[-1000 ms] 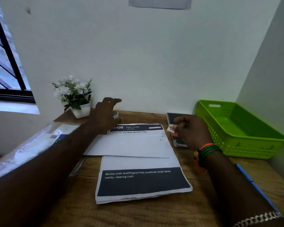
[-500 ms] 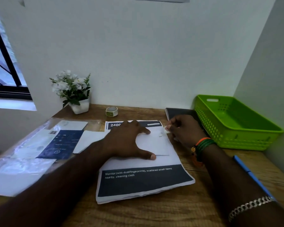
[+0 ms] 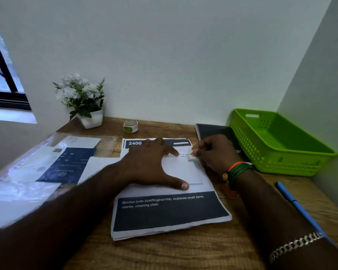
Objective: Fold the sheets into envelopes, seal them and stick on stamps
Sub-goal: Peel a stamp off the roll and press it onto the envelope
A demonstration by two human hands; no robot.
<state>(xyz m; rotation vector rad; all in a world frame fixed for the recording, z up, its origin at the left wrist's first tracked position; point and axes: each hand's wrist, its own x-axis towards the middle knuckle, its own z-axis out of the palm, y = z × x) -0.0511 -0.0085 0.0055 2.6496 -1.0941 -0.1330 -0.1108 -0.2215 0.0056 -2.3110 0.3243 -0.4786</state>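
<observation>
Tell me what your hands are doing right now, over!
Left hand flat, pressing envelope. Right hand pinching stamp at envelope's top corner. Nothing blocking.

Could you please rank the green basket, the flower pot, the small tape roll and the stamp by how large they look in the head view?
1. green basket
2. flower pot, plant included
3. tape roll
4. stamp, pinched by the right hand; partly hidden by its fingertips, so the true extent is unsure.
</observation>
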